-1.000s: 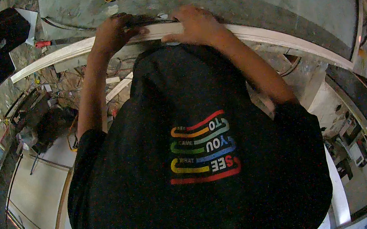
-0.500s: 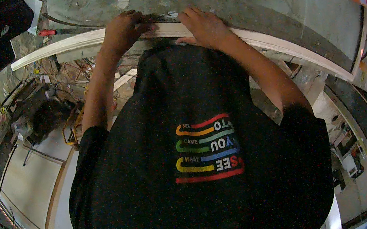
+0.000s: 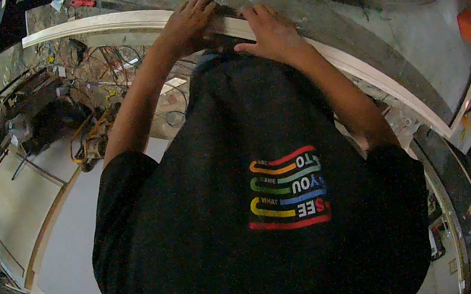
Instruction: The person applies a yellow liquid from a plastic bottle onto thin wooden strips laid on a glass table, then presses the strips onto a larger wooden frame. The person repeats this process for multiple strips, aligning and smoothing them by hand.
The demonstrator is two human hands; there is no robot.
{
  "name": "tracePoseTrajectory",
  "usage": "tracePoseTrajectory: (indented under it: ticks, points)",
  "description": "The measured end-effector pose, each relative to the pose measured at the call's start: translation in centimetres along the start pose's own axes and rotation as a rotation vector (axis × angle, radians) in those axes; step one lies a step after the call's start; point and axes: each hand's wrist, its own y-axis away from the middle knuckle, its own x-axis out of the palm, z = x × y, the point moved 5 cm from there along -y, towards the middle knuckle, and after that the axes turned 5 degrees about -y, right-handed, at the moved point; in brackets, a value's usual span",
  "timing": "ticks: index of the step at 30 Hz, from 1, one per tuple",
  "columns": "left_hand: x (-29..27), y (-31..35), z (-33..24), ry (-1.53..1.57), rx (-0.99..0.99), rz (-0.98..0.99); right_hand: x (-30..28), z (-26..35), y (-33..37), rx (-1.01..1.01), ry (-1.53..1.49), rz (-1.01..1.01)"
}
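A long pale wooden strip, with grooves along its length, runs across the near edge of a grey worktop and looks bowed in the fisheye view. My left hand wraps over the strip near its middle, the fingertips on the far side and the thumb hidden. A short way to the right, my right hand grips the same strip, fingers over the top and thumb on the near side. Between the two hands a short stretch of the strip shows. Its left end sticks out past the worktop's clutter.
A red-handled tool lies on the far left. Something orange stands at the right edge. Tangled cables and a yellow-and-dark machine sit low on the left, beside a large pale panel.
My left hand has moved right, nearer to my right hand. The view has turned, so the strip's left end appears higher and the things around it have shifted.
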Motion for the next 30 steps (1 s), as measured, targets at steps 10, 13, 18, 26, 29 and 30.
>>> tracePoseTrajectory:
  ticks: [10, 13, 18, 26, 29, 30]
  points:
    - [0.1, 2.4, 5.2, -0.054, -0.114, -0.063, 1.4, 0.8, -1.2, 0.086, 0.103, -0.025]
    - [0.1, 2.4, 5.2, -0.076, -0.137, -0.077, 1.4, 1.7, -2.1, 0.062, 0.110, -0.037]
    - [-2.5, 3.7, 9.3, 0.067, -0.182, -0.115, 2.3, 4.1, -6.1, 0.001, 0.023, 0.014]
    - [-2.6, 6.9, 17.0, 0.072, -0.117, -0.190, 4.6, 7.4, -10.0, 0.036, 0.032, 0.020]
    - [-1.5, 7.3, 17.2, 0.034, -0.060, -0.335, 4.8, 7.5, -9.7, 0.090, 0.047, -0.035]
    - [-1.3, 7.7, 17.1, 0.016, -0.076, -0.380, 4.8, 7.7, -9.6, 0.080, 0.052, -0.049]
